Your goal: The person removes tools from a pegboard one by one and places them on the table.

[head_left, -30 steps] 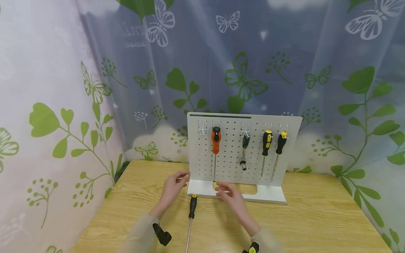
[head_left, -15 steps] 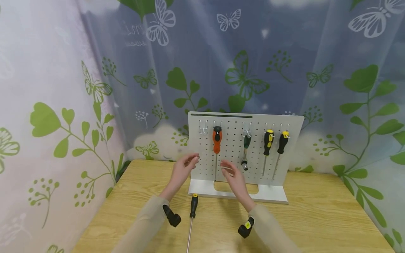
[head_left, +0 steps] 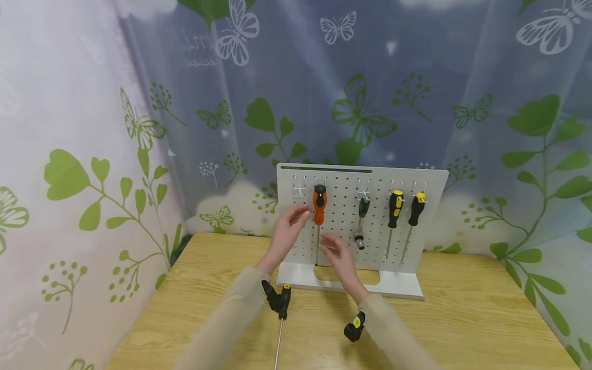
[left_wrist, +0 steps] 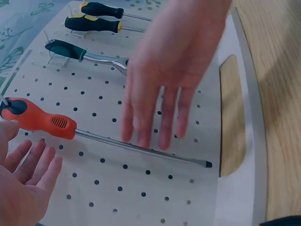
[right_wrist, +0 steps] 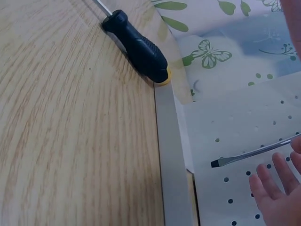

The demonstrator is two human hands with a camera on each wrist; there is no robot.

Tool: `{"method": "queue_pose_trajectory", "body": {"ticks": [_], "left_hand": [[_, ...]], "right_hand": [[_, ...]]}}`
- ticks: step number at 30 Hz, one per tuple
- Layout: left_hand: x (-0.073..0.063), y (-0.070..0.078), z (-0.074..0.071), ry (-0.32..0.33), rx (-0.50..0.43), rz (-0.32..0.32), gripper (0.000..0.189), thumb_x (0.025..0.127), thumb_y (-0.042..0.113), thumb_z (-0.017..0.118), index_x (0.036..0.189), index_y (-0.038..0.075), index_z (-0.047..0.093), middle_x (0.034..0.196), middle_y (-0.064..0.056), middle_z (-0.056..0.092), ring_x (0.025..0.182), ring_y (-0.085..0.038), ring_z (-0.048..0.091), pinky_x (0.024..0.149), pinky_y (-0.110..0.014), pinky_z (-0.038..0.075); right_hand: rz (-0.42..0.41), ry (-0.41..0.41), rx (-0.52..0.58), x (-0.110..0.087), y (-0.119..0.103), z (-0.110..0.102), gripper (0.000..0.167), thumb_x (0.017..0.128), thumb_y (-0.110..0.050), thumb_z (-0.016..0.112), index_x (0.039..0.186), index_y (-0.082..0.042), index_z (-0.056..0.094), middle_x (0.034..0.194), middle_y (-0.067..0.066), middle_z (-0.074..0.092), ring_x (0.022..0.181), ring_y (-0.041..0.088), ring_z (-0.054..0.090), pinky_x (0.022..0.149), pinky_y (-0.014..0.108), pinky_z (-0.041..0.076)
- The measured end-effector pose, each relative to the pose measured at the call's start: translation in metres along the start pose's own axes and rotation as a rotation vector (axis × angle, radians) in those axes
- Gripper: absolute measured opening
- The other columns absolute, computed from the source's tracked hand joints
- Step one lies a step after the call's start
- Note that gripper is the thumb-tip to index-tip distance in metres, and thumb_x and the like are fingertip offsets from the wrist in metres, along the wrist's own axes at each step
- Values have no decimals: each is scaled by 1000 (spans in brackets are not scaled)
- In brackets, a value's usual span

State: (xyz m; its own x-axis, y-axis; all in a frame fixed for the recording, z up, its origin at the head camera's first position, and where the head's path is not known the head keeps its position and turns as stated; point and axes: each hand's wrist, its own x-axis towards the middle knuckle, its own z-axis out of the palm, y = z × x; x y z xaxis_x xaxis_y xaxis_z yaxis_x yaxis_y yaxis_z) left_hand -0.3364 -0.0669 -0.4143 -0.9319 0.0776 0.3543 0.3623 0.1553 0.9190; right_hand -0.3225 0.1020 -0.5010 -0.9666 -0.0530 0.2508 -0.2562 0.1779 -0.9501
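An orange and black screwdriver [head_left: 319, 203] hangs handle-up on the white pegboard [head_left: 342, 236]. My left hand [head_left: 288, 231] is raised just left of its handle, fingers loosely bent and holding nothing. In the left wrist view the left hand [left_wrist: 23, 181] lies beside the orange handle [left_wrist: 51, 123]; whether the thumb touches it I cannot tell. My right hand [head_left: 339, 261] is in front of the lower board, near the screwdriver's shaft. Its straight fingers point at the flat-tipped shaft [left_wrist: 141, 148]. On the table lies a black screwdriver [head_left: 285, 299] with a yellow end, partly behind the left wrist camera.
Right of the orange screwdriver hang a green-handled ratchet wrench [head_left: 363, 208] and two black-and-yellow screwdrivers, one [head_left: 395, 208] beside the other [head_left: 418, 209]. An unloaded hook [head_left: 299, 190] is at the board's upper left. The board's base stands on a wooden table [head_left: 467, 313] before a patterned curtain.
Both hands have risen from low by the board's base. The left has moved up and right to the orange handle; the right has come up before the shaft. The tools have not moved.
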Motion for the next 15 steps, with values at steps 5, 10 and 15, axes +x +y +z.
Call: {"method": "queue_pose_trajectory", "body": {"ticks": [5, 10, 15], "left_hand": [[10, 4, 9, 23, -29, 17, 37, 102, 22, 63, 134, 2, 62, 129, -17, 67, 118, -34, 64, 101, -42, 54], [16, 5, 17, 46, -44, 9, 38, 100, 19, 66, 133, 0, 61, 128, -19, 67, 119, -33, 64, 104, -40, 52], [20, 7, 23, 62, -90, -14, 40, 99, 18, 68, 133, -1, 60, 130, -20, 65, 120, -33, 63, 105, -38, 52]], "right_hand": [[-4, -76, 21, -7, -11, -4, 38, 103, -6, 57, 139, 7, 54, 132, 28, 61, 121, 43, 59, 105, 54, 48], [-22, -79, 18, -12, -15, -8, 39, 103, -8, 58, 138, 9, 54, 130, 29, 62, 115, 42, 62, 99, 44, 54], [-18, -19, 33, -8, 7, -4, 36, 103, -9, 60, 136, 5, 58, 127, 27, 64, 114, 41, 62, 97, 44, 55]]}}
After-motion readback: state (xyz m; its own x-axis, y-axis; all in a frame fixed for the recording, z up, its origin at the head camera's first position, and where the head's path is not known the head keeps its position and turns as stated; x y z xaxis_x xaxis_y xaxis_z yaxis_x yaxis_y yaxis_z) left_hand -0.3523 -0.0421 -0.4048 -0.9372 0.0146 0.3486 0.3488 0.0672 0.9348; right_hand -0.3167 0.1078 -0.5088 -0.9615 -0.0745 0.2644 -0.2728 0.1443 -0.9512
